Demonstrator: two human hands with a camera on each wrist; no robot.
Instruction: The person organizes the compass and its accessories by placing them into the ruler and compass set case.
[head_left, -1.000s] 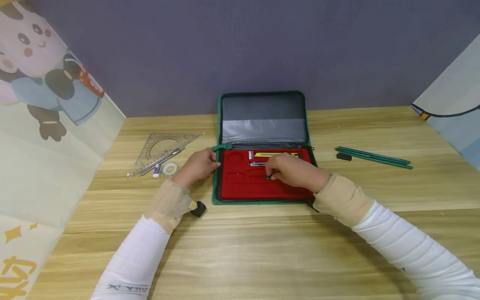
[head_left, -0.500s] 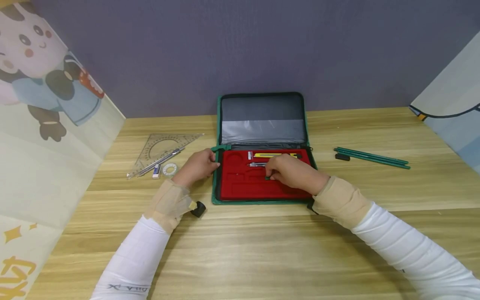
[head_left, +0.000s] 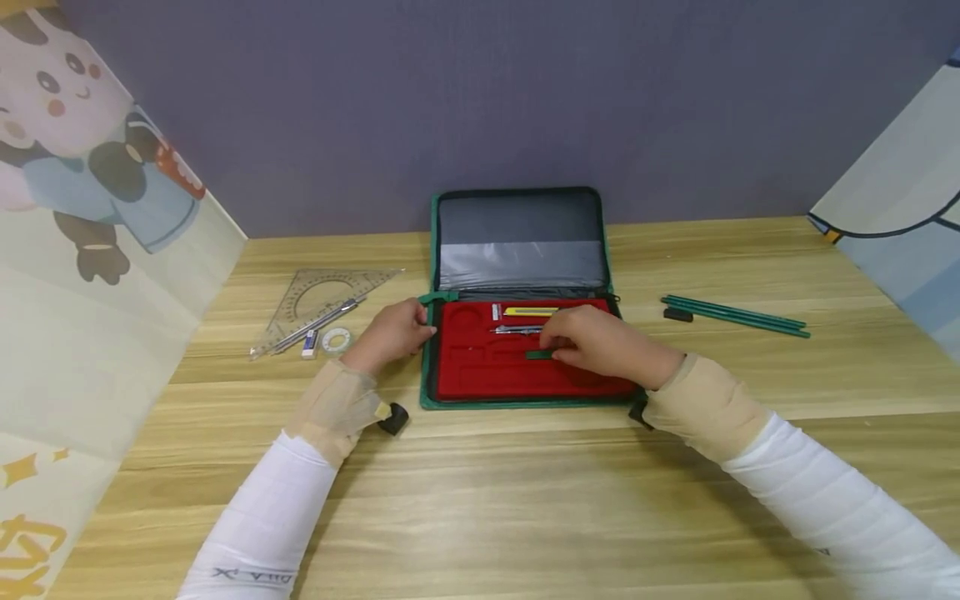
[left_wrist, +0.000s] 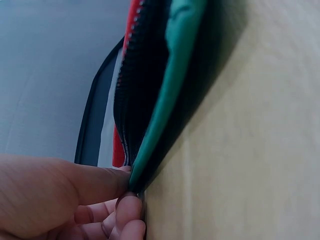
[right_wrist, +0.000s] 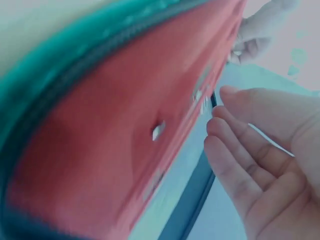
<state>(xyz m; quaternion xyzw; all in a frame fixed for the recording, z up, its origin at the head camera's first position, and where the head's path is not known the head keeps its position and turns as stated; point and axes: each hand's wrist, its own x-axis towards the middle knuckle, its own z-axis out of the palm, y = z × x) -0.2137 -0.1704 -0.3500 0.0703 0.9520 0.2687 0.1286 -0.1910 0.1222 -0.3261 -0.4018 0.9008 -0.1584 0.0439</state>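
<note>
Case (head_left: 517, 406), green, zipped rim, lid raised, lying on the desk (head_left: 480, 500). Red tray (head_left: 487, 385) inside it.

Left hand (head_left: 393, 333): pinching the left edge of the case between thumb and fingers.

Right hand (head_left: 600, 343): above the tray, thumb parted from fingers, nothing gripped; contact with the green piece uncertain.

Green piece (head_left: 538, 355): narrow, lying in the tray, right end at the fingertips.

In the tray already: yellow cutter (head_left: 527, 312), partly behind the right hand; silver tool (head_left: 513, 331); small pale item (head_left: 496, 312), kind unclear.

Outside, to the left: transparent triangle (head_left: 295, 312); slim silver tools (head_left: 317, 325) across it; blue-and-white eraser (head_left: 310, 345); tape roll (head_left: 327, 341).

Outside, to the right: green pencils (head_left: 737, 317); small black block (head_left: 678, 315) just beside.

Progress, as judged: tray part-filled, shaped recesses exposed at left and front; both desk groups outside the case; lid not yet down.
</note>
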